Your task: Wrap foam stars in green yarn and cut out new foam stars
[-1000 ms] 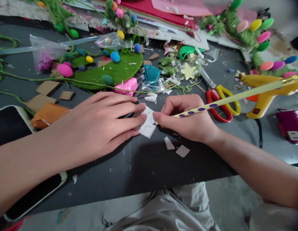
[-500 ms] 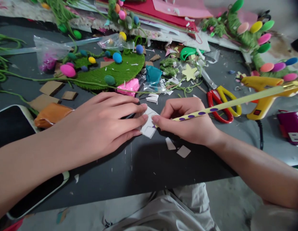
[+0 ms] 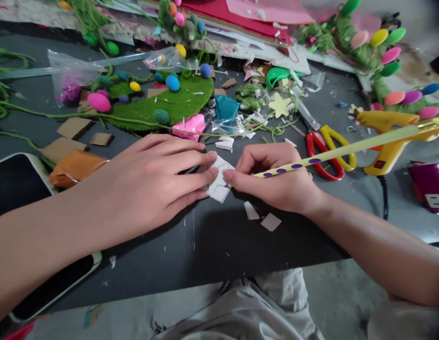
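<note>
The left hand (image 3: 154,177) covers one side of the small white piece (image 3: 219,182) on the worktop (image 3: 219,250); a dark thing beneath its fingers is too hidden to name. That hand lies flat, its grip open. The right hand (image 3: 279,182) has its grip closed on a spotted pencil (image 3: 293,166), the point at the piece's edge (the thumb nearly masks it) and the far end reaching the picture's right side. The phone (image 3: 21,184) runs under the left forearm. Compared with the first frame, the right hand sits slightly nearer the body, baring a white scrap (image 3: 290,142).
</note>
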Demonstrator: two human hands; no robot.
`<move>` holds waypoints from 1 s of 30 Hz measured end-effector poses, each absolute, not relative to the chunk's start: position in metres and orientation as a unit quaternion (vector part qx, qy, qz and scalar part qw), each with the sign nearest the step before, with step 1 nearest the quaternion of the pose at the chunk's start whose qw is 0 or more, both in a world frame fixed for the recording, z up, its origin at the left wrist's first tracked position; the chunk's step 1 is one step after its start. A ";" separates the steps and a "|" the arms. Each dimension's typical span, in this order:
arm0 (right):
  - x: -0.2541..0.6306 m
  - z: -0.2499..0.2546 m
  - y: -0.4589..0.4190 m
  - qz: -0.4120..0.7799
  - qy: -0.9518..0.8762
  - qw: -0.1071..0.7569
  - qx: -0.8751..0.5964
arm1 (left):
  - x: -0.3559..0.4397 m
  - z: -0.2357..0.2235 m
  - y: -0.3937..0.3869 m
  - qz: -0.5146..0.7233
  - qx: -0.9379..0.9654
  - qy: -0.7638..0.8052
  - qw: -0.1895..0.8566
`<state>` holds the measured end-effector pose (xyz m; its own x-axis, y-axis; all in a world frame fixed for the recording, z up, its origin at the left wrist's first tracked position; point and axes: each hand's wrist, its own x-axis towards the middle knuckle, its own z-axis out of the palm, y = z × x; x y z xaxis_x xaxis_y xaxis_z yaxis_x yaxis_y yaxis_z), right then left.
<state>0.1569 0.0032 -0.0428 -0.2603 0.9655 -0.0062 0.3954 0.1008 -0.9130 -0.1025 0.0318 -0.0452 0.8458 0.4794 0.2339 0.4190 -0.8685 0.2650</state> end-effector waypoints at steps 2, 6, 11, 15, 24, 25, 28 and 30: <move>0.157 -0.042 0.003 0.422 -0.674 0.320 -0.515 | -0.102 -0.045 0.032 0.148 0.956 0.234 0.101; 0.157 -0.042 0.002 0.422 -0.671 0.319 -0.520 | -0.102 -0.046 0.032 0.151 0.954 0.237 0.105; 0.158 -0.041 0.002 0.431 -0.661 0.317 -0.526 | -0.102 -0.045 0.032 0.149 0.956 0.234 0.097; 0.159 -0.041 0.003 0.423 -0.645 0.324 -0.547 | -0.102 -0.045 0.032 0.148 0.957 0.231 0.098; 0.158 -0.041 0.001 0.415 -0.656 0.314 -0.546 | -0.101 -0.045 0.031 0.139 0.954 0.244 0.108; 0.157 -0.040 0.001 0.421 -0.653 0.314 -0.545 | -0.101 -0.045 0.031 0.139 0.953 0.245 0.108; 0.157 -0.040 0.000 0.432 -0.650 0.318 -0.537 | -0.102 -0.044 0.031 0.141 0.956 0.239 0.098; 0.157 -0.041 0.001 0.434 -0.652 0.320 -0.533 | -0.102 -0.044 0.031 0.142 0.957 0.236 0.093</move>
<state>0.1569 0.0007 -0.0413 -0.2265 0.9730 -0.0446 0.4170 0.0555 -0.9072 -0.1022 0.0313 -0.0442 0.8482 0.4786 0.2271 0.4260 -0.8711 0.2446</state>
